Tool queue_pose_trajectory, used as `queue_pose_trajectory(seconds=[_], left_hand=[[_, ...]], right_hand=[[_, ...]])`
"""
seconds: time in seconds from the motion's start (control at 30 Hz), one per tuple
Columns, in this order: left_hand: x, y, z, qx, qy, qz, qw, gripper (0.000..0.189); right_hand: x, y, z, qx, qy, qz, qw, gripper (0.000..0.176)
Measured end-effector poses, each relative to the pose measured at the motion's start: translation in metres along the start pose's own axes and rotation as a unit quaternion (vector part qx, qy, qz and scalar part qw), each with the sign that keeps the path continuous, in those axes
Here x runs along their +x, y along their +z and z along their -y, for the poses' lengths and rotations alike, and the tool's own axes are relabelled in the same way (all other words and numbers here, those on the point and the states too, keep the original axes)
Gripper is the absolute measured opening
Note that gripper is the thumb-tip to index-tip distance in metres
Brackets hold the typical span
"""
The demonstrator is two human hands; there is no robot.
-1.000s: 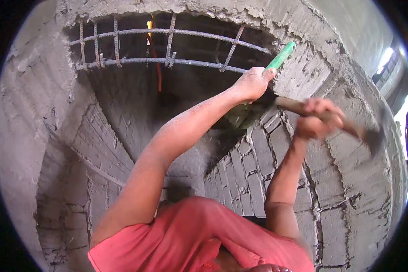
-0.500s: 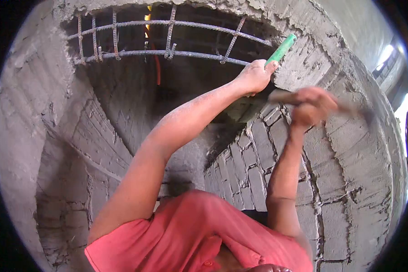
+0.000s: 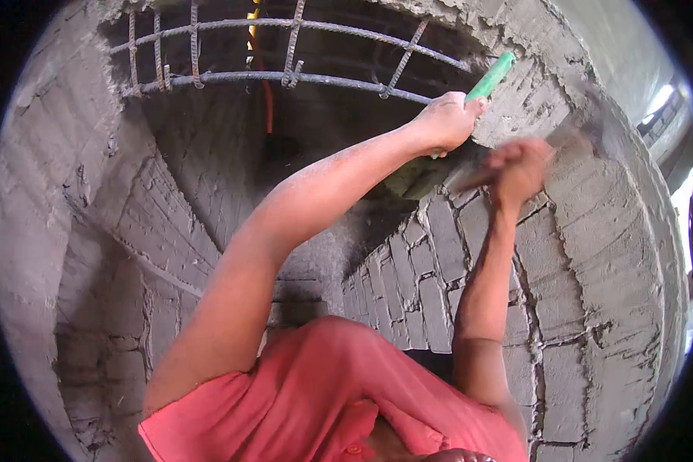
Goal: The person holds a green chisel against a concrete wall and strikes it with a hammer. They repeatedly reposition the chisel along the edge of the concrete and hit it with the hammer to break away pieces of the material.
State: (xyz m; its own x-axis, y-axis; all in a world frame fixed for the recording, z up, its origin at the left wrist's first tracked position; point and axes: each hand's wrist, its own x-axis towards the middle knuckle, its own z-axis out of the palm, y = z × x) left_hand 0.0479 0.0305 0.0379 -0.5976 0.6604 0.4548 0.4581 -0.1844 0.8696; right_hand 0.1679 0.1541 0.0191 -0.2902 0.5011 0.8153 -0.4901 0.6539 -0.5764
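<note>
My left hand (image 3: 448, 125) is wrapped round a green rod (image 3: 491, 78). The rod's upper end leans up and right against rough mortar, and a bit of its other end peeks out below my fist; its kind does not show. Slightly lower and to the right, my right hand (image 3: 522, 171) is closed on the wooden handle of a hammer (image 3: 473, 179). Motion smears the hammer, whose head end is a blur up to the right, near the mortar. Bent steel rebar (image 3: 331, 79) crosses the opening just left of my left hand.
Curved, rough grey mortar (image 3: 38, 177) surrounds the dark opening. Brickwork (image 3: 443, 239) lines the lower right, with raised mortar joints. An orange strip (image 3: 269, 108) hangs behind the rebar. Bright light (image 3: 658, 100) enters at the right edge.
The hammer has swung upward, its head end now higher and closer to the green rod. My left hand and the rod sit slightly farther right in view.
</note>
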Motion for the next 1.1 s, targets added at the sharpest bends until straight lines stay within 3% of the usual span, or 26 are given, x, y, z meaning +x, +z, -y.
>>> queue_pose_trajectory(seconds=[0.03,0.13,0.17,0.2,0.23,0.27,0.3,0.33,0.4,0.43,0.47,0.5,0.53,0.6,0.63,0.67,0.7,0.77,0.8,0.83,0.9,0.93,0.97,1.0,1.03,1.1], left_hand=[[-0.001,0.004,-0.005,-0.021,-0.014,-0.001,1.000,0.054],[-0.006,-0.004,-0.009,-0.021,-0.025,0.010,0.999,0.051],[-0.007,-0.009,-0.006,0.017,-0.016,0.009,1.000,0.053],[-0.007,-0.011,-0.004,0.018,-0.016,0.010,1.000,0.053],[-0.007,-0.015,-0.002,0.008,-0.017,0.028,0.999,0.056],[-0.006,-0.016,0.000,-0.003,-0.018,0.045,0.999,0.058],[-0.004,-0.016,0.005,0.009,-0.005,0.034,0.999,0.060],[-0.001,-0.018,0.006,0.009,-0.005,0.031,0.999,0.060],[-0.002,-0.015,0.009,0.019,0.008,0.018,1.000,0.061],[-0.002,-0.013,0.009,0.033,0.029,-0.004,0.999,0.061],[-0.001,-0.012,0.006,0.033,0.030,-0.002,0.999,0.061],[-0.001,-0.012,0.000,0.041,0.021,0.003,0.999,0.061],[-0.003,-0.009,-0.001,0.050,0.008,0.011,0.999,0.061],[0.009,-0.012,-0.001,0.051,0.030,-0.012,0.998,0.059],[0.003,-0.013,0.000,0.032,0.005,0.013,0.999,0.059],[-0.002,-0.012,0.000,0.013,-0.020,0.039,0.999,0.058],[-0.002,-0.013,-0.002,0.015,-0.039,0.040,0.998,0.057],[-0.003,-0.011,0.001,0.009,-0.031,0.031,0.999,0.058],[-0.001,-0.011,0.003,0.002,-0.021,0.024,0.999,0.059],[0.001,-0.010,0.005,-0.002,-0.029,0.038,0.999,0.060],[-0.001,-0.010,0.007,0.006,-0.026,0.034,0.999,0.060],[-0.001,-0.010,0.004,0.014,-0.015,0.025,0.999,0.060],[-0.005,-0.013,-0.001,0.017,-0.016,0.052,0.998,0.059],[0.000,-0.009,0.007,0.036,0.010,0.029,0.999,0.059],[-0.001,-0.005,0.016,0.046,-0.002,0.030,0.998,0.059],[0.013,-0.012,0.008,0.061,0.010,0.015,0.998,0.059]], right_hand=[[0.001,0.010,0.006,-0.006,0.208,0.102,0.973,0.035],[-0.011,-0.004,0.035,-0.001,0.149,0.071,0.986,0.040],[-0.011,-0.013,0.043,-0.009,0.043,0.047,0.998,0.042],[-0.010,-0.017,0.066,0.034,0.056,-0.034,0.997,0.041],[0.001,-0.034,0.075,0.255,0.022,0.021,0.966,0.041],[0.009,-0.041,0.082,0.282,-0.082,-0.005,0.956,0.046],[0.021,-0.046,0.093,0.436,-0.135,0.067,0.887,0.049],[0.026,-0.042,0.102,0.357,-0.233,-0.015,0.905,0.048],[0.042,-0.048,0.043,0.417,-0.243,0.039,0.875,0.046],[0.034,-0.034,0.007,0.076,-0.352,-0.013,0.933,0.044],[0.022,-0.019,-0.013,-0.275,-0.414,-0.064,0.866,0.042],[0.004,-0.003,-0.002,-0.153,-0.092,0.010,0.984,0.040],[-0.013,0.004,0.010,-0.008,0.248,0.079,0.965,0.038],[-0.016,-0.011,0.030,0.034,0.233,0.012,0.972,0.039],[-0.014,-0.021,0.041,0.103,0.163,0.013,0.981,0.039],[-0.011,-0.027,0.060,0.149,0.122,-0.046,0.980,0.037],[0.003,-0.045,0.064,0.142,0.048,-0.057,0.987,0.041],[0.026,-0.056,0.098,0.300,-0.123,-0.126,0.938,0.049],[0.040,-0.077,0.100,0.386,-0.206,-0.064,0.897,0.057],[0.042,-0.065,0.088,0.387,-0.202,-0.065,0.897,0.057],[0.039,-0.020,0.044,0.143,-0.342,-0.130,0.920,0.050],[0.031,-0.005,0.027,0.016,-0.405,-0.155,0.901,0.047],[0.012,0.005,0.013,0.049,-0.069,-0.016,0.996,0.044],[-0.004,0.008,0.005,0.075,0.281,0.125,0.948,0.040],[-0.014,-0.003,0.008,0.075,0.289,0.117,0.947,0.040],[-0.003,-0.020,0.021,0.020,0.202,0.047,0.978,0.035]])
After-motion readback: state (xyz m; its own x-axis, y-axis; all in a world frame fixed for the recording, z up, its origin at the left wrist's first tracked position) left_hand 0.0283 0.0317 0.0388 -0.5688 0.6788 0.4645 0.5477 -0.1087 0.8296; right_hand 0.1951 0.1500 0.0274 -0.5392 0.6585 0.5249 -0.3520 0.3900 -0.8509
